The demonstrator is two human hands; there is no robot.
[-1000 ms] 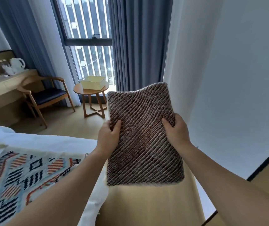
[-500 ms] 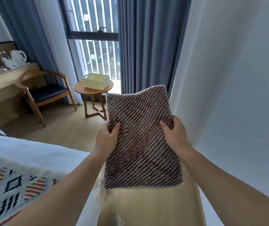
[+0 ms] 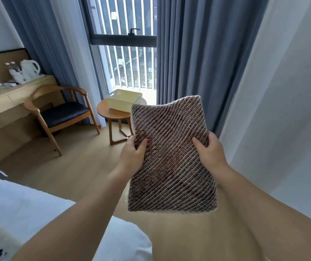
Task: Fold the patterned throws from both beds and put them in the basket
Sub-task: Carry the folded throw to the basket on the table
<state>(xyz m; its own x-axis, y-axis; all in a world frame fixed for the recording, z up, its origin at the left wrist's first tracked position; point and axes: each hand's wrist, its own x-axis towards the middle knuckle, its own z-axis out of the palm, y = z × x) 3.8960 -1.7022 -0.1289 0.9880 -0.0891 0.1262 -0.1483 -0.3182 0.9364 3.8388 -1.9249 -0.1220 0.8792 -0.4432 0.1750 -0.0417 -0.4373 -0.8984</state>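
Throw [image 3: 171,157] held folded in mid-air.
Left hand [image 3: 132,157] and right hand [image 3: 210,153] each grip a side edge, above the floor; basket [image 3: 123,99] sits on the round table [image 3: 111,113] beyond.

A wooden armchair [image 3: 62,112] with a dark seat stood at nine o'clock, just beside a long wooden desk [image 3: 9,95]. A white kettle [image 3: 30,69] sat on the desk at ten o'clock. A round side table [image 3: 103,112] stood near the chair, below a barred window [image 3: 128,59] at twelve. Grey-blue curtains [image 3: 198,53] hung at one o'clock, and a pale wall [image 3: 292,110] filled three o'clock.
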